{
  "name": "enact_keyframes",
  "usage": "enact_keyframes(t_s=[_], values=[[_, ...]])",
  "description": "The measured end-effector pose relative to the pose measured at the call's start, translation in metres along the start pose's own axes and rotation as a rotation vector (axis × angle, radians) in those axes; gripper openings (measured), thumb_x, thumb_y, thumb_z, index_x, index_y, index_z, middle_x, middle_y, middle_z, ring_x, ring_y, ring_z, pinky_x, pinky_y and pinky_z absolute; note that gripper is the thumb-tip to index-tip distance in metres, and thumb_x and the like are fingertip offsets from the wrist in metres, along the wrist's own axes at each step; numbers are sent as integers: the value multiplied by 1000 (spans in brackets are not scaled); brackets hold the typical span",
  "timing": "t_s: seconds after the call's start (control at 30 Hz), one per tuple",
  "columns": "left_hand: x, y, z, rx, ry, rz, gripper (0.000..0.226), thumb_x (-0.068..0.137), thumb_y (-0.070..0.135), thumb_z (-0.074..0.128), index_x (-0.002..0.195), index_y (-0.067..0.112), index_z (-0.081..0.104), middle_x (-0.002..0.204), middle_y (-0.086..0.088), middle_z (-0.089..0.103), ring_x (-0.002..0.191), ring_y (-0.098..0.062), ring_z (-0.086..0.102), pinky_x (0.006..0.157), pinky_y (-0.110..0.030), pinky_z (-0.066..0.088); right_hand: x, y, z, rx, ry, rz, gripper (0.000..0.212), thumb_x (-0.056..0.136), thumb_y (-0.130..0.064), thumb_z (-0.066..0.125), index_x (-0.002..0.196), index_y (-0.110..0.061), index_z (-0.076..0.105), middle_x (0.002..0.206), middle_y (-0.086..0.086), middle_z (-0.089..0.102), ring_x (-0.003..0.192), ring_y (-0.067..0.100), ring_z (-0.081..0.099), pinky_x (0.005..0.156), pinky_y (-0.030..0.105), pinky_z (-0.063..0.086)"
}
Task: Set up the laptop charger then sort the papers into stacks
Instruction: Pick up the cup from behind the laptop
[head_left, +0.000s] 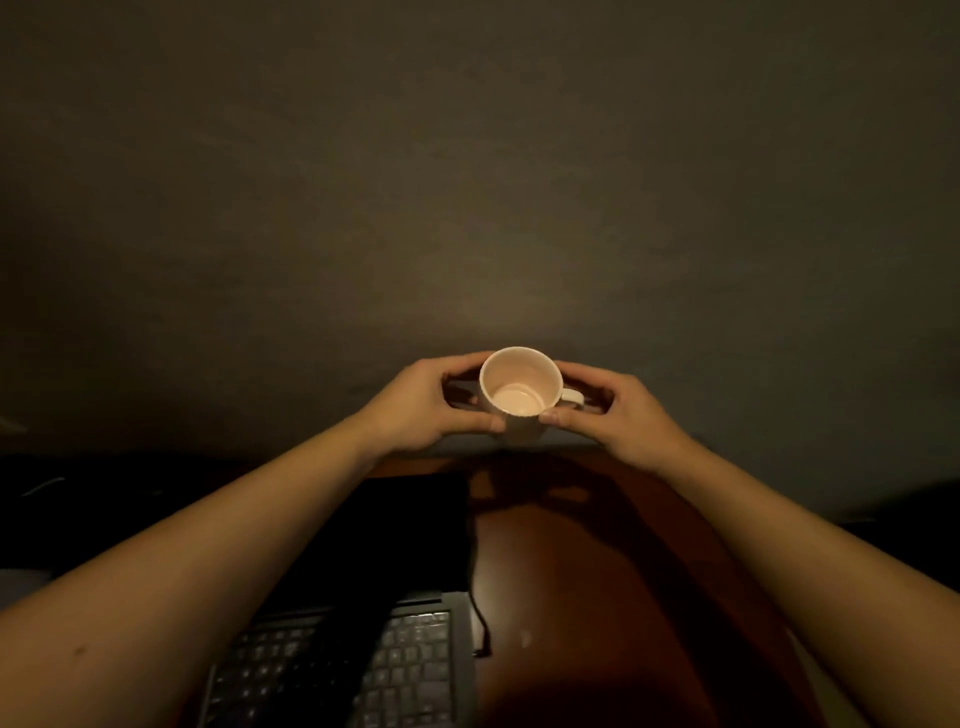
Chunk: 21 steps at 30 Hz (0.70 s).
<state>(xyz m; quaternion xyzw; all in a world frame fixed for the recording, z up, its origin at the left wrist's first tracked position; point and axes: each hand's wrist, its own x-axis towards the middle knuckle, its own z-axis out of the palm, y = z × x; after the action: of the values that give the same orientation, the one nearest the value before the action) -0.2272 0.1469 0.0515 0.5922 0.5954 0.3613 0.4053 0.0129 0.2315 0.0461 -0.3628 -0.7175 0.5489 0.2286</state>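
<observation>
A dark cable (474, 582) runs down the right edge of the laptop (415, 660) to a plug (487, 649) at its side; in this dim light I cannot tell whether the plug is fully seated. The cable looks light and limp, so it is best taken by the stiff plug body rather than by the cord. No papers are in view.

The laptop sits open at the near left of the desk (597, 571), its screen dark. Beyond it, at the desk's far edge by the wall (467, 156), both hands hold an empty mug (521, 395). The left hand (415, 405) curls round its left side, and the right hand (623, 415) curls round the right, by the handle, thumbs on the near wall. Whether the mug rests on anything is unclear. It looks like glazed ceramic: hard, smooth and breakable, so it wants setting down gently, well apart from the laptop.
</observation>
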Motion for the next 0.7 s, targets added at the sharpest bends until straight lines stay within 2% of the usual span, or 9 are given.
enact_keyframes(t_s=[0.1,0.2,0.37,0.5,0.6,0.63,0.7], values=[[14,17,48,20,-21,17,77,69,20,91,138,28,57,126,13,68,118,-3,62,104,-33,50,-28,20,-37,-3,43,35,69,69,-29,86,133,-21,63,122,-9,71,116,3,64,95,21,51],[33,28,99,53,-69,14,76,72,21,90,139,26,56,127,13,67,118,-2,61,104,-33,50,-58,49,-74,-7,69,88,70,69,-18,90,133,-25,61,123,-10,70,116,3,64,97,21,51],[66,33,183,27,-106,-27,76,73,17,89,140,24,54,129,12,66,119,-1,60,105,-31,48,-90,94,-126,-31,157,141,69,70,-10,91,118,-45,57,119,-17,66,112,-2,62,97,22,51],[91,28,234,11,-144,-66,81,65,29,91,138,24,58,127,12,68,120,-5,61,107,-42,47,-105,136,-157,-24,210,192,70,69,-13,92,120,-45,55,120,-19,64,113,1,61,99,27,52],[106,20,264,-26,-175,-114,88,58,42,90,138,25,58,127,11,68,121,-9,62,107,-45,47,-112,162,-172,-36,218,234,72,70,-12,91,125,-39,52,116,-26,59,105,-11,57,92,14,49],[111,17,273,-30,-179,-132,89,57,42,90,138,26,57,127,10,68,121,-10,62,107,-46,47,-112,168,-176,-41,222,245,73,70,-15,91,127,-38,52,117,-24,60,104,-10,58,93,14,48],[120,9,287,-33,-181,-169,85,62,29,92,139,22,57,127,7,69,120,-12,63,107,-47,47,-111,183,-181,-69,237,256,74,67,-22,93,127,-40,53,124,-12,63,111,1,60,99,25,49]])
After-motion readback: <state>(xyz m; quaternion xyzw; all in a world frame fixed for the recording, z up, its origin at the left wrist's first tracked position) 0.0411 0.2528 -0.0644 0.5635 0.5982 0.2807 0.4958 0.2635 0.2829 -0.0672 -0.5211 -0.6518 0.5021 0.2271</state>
